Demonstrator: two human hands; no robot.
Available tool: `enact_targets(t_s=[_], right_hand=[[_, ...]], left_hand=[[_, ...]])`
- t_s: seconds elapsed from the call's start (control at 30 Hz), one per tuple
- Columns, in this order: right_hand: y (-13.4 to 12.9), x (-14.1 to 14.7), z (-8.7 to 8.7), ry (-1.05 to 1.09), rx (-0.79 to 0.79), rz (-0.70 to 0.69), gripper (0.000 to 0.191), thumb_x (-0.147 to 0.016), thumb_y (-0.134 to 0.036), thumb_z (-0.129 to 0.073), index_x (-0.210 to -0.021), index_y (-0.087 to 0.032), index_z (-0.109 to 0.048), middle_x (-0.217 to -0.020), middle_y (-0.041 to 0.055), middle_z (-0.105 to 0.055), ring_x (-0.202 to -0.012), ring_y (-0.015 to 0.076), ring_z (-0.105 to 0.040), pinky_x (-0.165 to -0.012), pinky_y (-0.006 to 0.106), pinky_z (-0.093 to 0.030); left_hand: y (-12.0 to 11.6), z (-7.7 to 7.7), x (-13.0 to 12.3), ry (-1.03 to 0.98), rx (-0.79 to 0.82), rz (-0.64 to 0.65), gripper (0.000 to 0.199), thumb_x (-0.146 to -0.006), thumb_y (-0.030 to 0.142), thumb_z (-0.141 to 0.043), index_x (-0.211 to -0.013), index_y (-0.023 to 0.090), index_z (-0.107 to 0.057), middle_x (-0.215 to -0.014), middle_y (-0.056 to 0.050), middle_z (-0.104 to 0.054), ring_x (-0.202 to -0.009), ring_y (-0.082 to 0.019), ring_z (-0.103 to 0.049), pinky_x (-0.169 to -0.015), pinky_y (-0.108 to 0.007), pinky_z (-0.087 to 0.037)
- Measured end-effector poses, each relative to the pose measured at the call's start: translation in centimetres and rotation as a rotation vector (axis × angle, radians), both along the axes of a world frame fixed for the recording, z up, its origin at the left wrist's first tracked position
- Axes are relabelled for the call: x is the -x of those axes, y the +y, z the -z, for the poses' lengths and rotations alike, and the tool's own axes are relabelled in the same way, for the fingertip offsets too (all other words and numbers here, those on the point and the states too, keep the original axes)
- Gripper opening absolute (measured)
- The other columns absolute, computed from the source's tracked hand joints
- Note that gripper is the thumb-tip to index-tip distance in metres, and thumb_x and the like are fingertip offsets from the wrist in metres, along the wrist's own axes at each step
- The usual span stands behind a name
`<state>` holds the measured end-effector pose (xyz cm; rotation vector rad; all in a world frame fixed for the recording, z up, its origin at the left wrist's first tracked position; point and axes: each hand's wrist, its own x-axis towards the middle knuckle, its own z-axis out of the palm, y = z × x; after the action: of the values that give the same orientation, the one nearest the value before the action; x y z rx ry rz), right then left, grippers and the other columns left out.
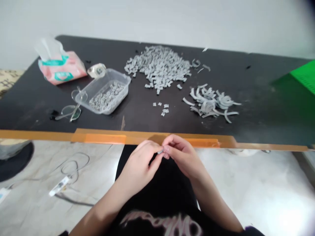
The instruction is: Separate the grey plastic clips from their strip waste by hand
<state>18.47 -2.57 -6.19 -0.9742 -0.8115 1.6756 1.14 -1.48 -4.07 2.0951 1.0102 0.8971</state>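
Note:
Just off the table's front edge, my left hand [145, 159] and my right hand [180, 154] meet fingertip to fingertip. Between them is a small grey piece [160, 151], pinched by the left thumb and index finger. The right thumb and fingers close on its other end; most of it is covered by the fingertips. Beyond the hands, several small grey-white pieces [166, 110] lie loose on the dark table. A large heap of small grey pieces [159, 65] is farther back, and a pile of curved grey strips [211, 101] lies to the right.
A clear plastic tub [123, 95] holding small metallic-looking parts stands left of centre. Eyeglasses [71, 111], a tissue pack [66, 67] and a crumpled whitish item [97, 69] are around it. A green basket [305, 77] is at the right. Orange tape [105, 138] lines the table edge.

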Motion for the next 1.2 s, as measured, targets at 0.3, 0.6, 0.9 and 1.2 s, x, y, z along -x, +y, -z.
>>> enact_targets(t_s=[0.3, 0.6, 0.9, 1.2], right_hand=[[2.1, -0.6, -0.1, -0.052, -0.027, -0.014, 0.017, -0.076, -0.027, -0.081, -0.074, -0.015, -0.069, -0.060, -0.0024, -0.061, -0.057, 0.0086, -0.050, -0.060, 0.023, -0.038], [2.7, 0.1, 1.0, -0.057, 0.008, -0.043, 0.022, -0.076, -0.031, -0.081, -0.076, -0.013, -0.069, -0.061, -0.0016, -0.060, -0.056, 0.0081, -0.048, -0.059, 0.023, -0.035], [2.9, -0.1, 1.3, -0.066, -0.018, -0.331, 0.031, -0.087, -0.044, -0.072, -0.089, -0.013, -0.070, -0.076, 0.0023, -0.066, -0.062, 0.0094, -0.055, -0.064, 0.024, -0.042], [2.1, -0.3, 2.8, -0.058, 0.060, -0.274, 0.030, -0.075, -0.044, -0.083, -0.070, -0.015, -0.075, -0.064, 0.0008, -0.065, -0.060, 0.0103, -0.053, -0.061, 0.025, -0.040]], left_hand=[[2.5, 0.0, 0.3, 0.028, -0.056, 0.048, 0.013, -0.096, 0.016, -0.057, -0.099, 0.027, -0.063, -0.094, 0.003, -0.072, -0.087, -0.012, -0.070, -0.079, -0.021, -0.055], [2.3, 0.9, 0.6, 0.034, 0.008, -0.016, 0.011, -0.096, 0.020, -0.057, -0.094, 0.026, -0.067, -0.091, 0.001, -0.072, -0.083, -0.013, -0.070, -0.077, -0.023, -0.055], [2.5, -0.4, 1.3, 0.073, 0.269, 0.018, 0.018, -0.095, 0.026, -0.056, -0.081, 0.021, -0.067, -0.078, 0.000, -0.069, -0.074, -0.014, -0.066, -0.072, -0.025, -0.051], [2.0, -0.3, 1.4, 0.140, 0.361, 0.038, 0.017, -0.094, 0.026, -0.055, -0.085, 0.021, -0.068, -0.083, -0.001, -0.070, -0.078, -0.016, -0.067, -0.074, -0.027, -0.051]])
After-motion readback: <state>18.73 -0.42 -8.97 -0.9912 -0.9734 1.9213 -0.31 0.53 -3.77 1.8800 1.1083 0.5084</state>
